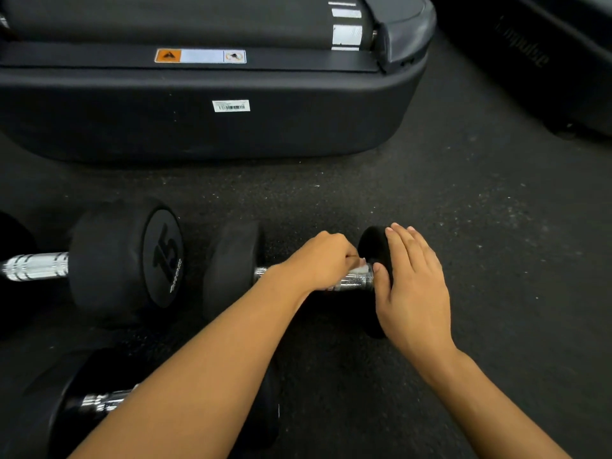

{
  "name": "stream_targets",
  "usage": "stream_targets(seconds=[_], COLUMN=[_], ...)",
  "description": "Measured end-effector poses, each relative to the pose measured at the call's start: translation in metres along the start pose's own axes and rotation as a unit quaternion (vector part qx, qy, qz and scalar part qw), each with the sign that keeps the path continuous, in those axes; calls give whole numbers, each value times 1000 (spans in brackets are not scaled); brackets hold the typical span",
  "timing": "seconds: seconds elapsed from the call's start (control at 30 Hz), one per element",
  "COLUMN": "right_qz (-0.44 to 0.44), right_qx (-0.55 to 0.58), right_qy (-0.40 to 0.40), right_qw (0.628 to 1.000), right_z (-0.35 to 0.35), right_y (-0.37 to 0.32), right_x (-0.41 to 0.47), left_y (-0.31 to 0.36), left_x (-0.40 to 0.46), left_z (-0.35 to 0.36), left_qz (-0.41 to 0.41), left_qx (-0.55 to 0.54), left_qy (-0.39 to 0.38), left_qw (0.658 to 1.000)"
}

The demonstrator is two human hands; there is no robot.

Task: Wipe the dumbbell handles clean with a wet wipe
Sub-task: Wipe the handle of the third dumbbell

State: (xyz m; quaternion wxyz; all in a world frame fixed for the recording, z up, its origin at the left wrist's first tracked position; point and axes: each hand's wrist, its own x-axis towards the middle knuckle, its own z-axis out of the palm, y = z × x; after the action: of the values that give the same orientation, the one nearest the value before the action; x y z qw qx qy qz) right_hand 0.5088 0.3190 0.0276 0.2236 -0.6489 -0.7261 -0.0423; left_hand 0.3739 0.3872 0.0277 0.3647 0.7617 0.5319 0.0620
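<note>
A small black dumbbell lies on the dark floor in the middle of the view, its chrome handle (357, 280) running left to right. My left hand (318, 260) is curled over that handle and holds a white wet wipe (361, 268) against it near the right end. My right hand (414, 286) lies flat with straight fingers on the dumbbell's right head (372, 241). The left head (231, 270) stands free. Most of the wipe is hidden under my fingers.
A larger dumbbell marked 15 (126, 260) lies to the left with its chrome handle (36, 266) showing. Another dumbbell (102, 400) sits at the bottom left under my forearm. A treadmill base (198, 120) spans the back, and a second machine (546, 61) stands at the far right.
</note>
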Motion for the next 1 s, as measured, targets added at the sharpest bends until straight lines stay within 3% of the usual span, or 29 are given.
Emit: stream_targets(seconds=[0.17,0.33,0.5,0.67,0.77,0.9,1.0], right_qz=[-7,-2,-10,-6,-7,-5,-8], right_qx=[7,2,-1,9,12,12,17], right_qy=[-1,-2,-1,5,4,-3,-15], right_qw=[1000,1000,1000,1000,1000,1000,1000], right_z=[-1,0,-2,0,0,1,0], right_y=[1,0,1,2,2,3,5], right_x=[0,0,1,0,1,0,-1], left_y=[-4,3,2,10,3,-16,-30], left_x=[-19,1,-15,-4,-14,-30,-36], left_z=[12,-3,6,1,17,37,36], left_qz=[87,17,58,34,80,209,256], left_qx=[123,43,129,123,193,179,212], left_qy=[67,-42,25,32,102,227,277], left_qw=[986,998,990,991,973,934,901])
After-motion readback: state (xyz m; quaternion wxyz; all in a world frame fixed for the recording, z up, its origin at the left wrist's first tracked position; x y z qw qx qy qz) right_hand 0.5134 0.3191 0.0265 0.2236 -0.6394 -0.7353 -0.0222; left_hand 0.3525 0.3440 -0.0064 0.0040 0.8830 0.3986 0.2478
